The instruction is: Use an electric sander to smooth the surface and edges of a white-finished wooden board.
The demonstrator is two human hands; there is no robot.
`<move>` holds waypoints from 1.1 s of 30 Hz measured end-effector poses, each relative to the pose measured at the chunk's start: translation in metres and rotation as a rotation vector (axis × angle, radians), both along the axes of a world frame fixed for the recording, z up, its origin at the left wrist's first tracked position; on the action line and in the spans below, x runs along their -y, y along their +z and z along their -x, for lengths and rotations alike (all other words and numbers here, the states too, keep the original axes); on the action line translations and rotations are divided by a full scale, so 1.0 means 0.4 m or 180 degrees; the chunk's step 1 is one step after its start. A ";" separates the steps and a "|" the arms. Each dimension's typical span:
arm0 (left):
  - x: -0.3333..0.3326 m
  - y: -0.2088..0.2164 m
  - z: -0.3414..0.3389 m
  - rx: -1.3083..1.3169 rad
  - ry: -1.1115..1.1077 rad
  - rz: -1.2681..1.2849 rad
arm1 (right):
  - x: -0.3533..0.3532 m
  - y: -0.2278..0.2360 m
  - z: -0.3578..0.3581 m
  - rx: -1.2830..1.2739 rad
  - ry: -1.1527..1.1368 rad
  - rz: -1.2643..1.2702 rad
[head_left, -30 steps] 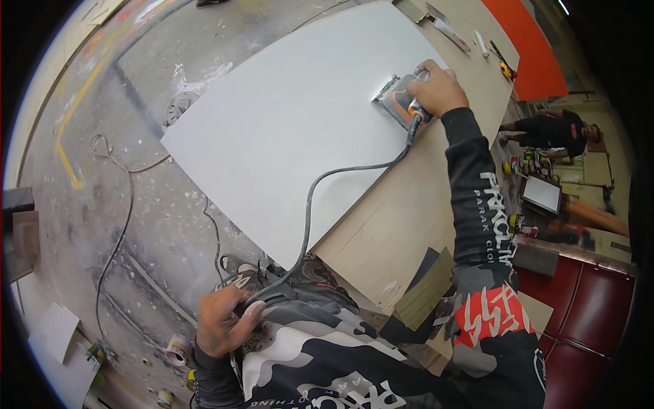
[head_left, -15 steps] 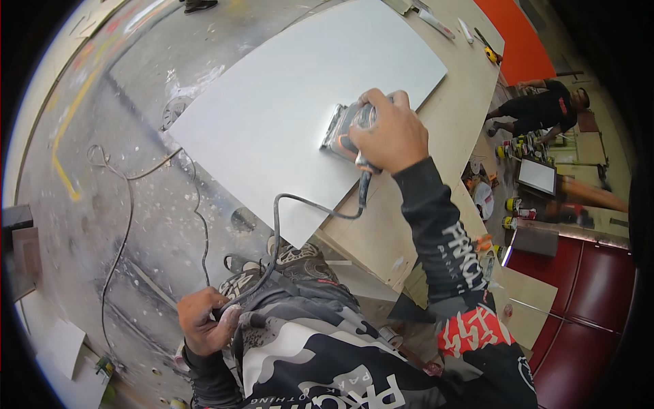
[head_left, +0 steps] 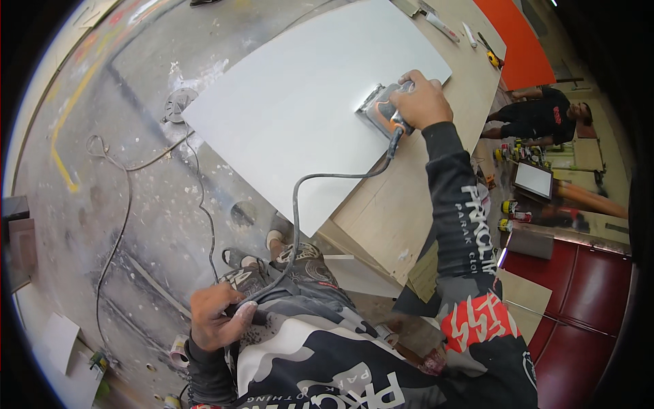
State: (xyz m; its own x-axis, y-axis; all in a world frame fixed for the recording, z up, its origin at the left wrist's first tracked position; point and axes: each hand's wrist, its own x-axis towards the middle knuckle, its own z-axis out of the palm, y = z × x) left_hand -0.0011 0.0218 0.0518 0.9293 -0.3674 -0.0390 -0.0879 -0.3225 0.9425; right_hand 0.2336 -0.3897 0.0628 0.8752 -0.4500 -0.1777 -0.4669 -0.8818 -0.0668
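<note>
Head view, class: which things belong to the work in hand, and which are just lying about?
In the work:
- sander, held in the right hand
- its cord, in the left hand
- white panel, under the sander

Lying about:
- tube
- orange panel

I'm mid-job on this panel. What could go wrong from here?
The cord loops across the panel's near corner, so it might snag there, though the left hand holds part of it.

The right hand has the sander close to the panel's right edge; tilting could gouge that edge.

The panel seems to overhang the table, so it may shift under pressure.
</note>
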 end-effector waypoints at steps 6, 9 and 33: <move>-0.018 -0.003 -0.014 0.0007 -0.0184 0.0021 | -0.017 -0.001 -0.014 0.0125 -0.0067 -0.0037; -0.020 0.001 -0.018 0.0010 -0.0212 0.0042 | 0.005 -0.010 -0.036 0.0219 -0.0200 0.0028; -0.078 -0.008 0.023 0.0113 -0.0092 0.0220 | -0.206 0.023 0.147 0.0340 0.0127 -0.0059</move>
State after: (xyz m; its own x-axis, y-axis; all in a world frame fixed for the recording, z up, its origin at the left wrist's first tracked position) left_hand -0.0102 0.0530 0.0485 0.9185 -0.3948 0.0201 -0.1299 -0.2535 0.9586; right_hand 0.1750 -0.3073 0.0720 0.9068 -0.4118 -0.0904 -0.4207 -0.8977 -0.1307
